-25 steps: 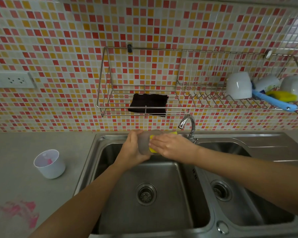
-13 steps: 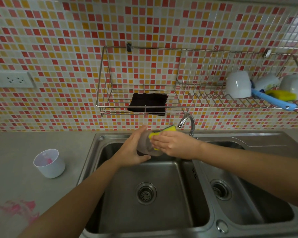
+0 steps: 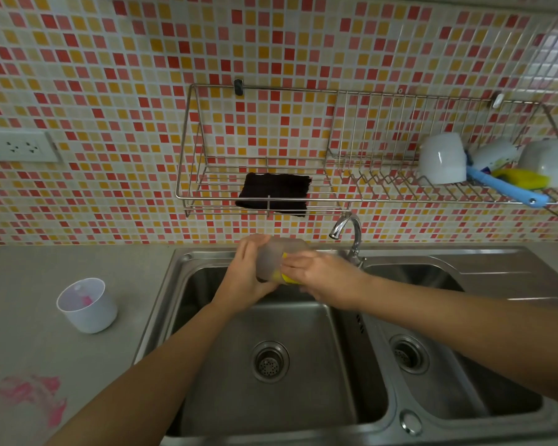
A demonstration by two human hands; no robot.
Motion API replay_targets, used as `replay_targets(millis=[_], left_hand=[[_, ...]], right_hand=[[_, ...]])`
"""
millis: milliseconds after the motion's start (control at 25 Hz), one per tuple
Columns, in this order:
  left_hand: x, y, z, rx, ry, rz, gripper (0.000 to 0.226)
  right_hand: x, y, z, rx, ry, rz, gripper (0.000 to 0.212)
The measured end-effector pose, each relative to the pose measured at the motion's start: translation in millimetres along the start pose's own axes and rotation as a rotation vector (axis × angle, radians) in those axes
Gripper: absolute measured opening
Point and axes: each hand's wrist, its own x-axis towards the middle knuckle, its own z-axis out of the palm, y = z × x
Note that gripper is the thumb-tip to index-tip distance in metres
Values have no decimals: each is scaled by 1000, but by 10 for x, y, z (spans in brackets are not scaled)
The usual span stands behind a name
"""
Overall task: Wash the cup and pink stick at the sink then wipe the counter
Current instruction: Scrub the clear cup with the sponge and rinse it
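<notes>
Over the left basin of the steel sink (image 3: 161, 304), my left hand (image 3: 245, 278) grips a translucent grey cup (image 3: 273, 257) lying on its side. My right hand (image 3: 326, 278) presses a yellow sponge (image 3: 286, 277) against the cup's side, fingers curled round the sponge; most of the sponge is hidden. A white cup (image 3: 87, 305) with a pink stick (image 3: 86, 299) inside stands on the grey counter (image 3: 45, 268) left of the sink. A pink smear (image 3: 34, 394) marks the counter at the front left.
The faucet (image 3: 347, 231) curves behind my hands. A wire wall rack (image 3: 271, 201) holds a black cloth (image 3: 273, 193), and white cups (image 3: 442, 159), a blue brush (image 3: 503, 189) and a yellow sponge (image 3: 522, 178) at the right. A second basin (image 3: 432, 365) lies to the right.
My right hand and the sponge slid down along the cup, and the sponge tip that stuck up above my fingers is now hidden. My left hand kept its grip and turned the cup slightly.
</notes>
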Motion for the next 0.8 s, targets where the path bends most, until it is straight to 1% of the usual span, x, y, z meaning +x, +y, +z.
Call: replay_targets(millis=[80,120,160,200,240,320,360,440,480,520,560,640,720,760,800], left_hand=[[-27,17,30,-3,20,13,81],[-43,16,46,-21,42,5,82],[-47,22,60,-48,52,-17,82],[-48,28,66,-84,39,-50,84],[-43,46,54,-133,6,-95,86],[-25,76,-6,-239,-122,-163,93],[-14,76,-44,-264,-204,-168,98],[2,59,-105,-250,-310,-143,102],[11,63,-117,-224,-307,-134,97],[12,73,-110,-198,-271,-137,90],[8,99,-87,-182,-216,-150,85],[-18,137,2,-169,-115,-151,84],[-48,118,82,-170,-50,-144,87],[-49,101,87,-201,-52,-162,89],[-46,79,66,-251,-86,-187,92]], right_hand=[[6,-55,-59,102,-39,-5,53],[4,-32,-58,127,-8,-6,50],[-13,0,-21,111,22,-45,46],[-39,21,-12,92,-7,-64,42],[-51,59,-2,90,-21,-116,40],[-67,97,19,60,-29,-221,40],[-83,92,10,64,-56,-232,40],[-99,133,-12,45,-25,-259,40],[-90,120,-42,53,-25,-219,40],[-76,85,-61,104,-65,-149,41],[-50,58,-61,179,-54,-92,42],[-19,-10,-53,185,-97,-30,45],[-33,-14,-53,171,-89,-35,43],[-48,11,-31,150,-65,-50,42],[-68,35,-30,60,-63,-88,42]])
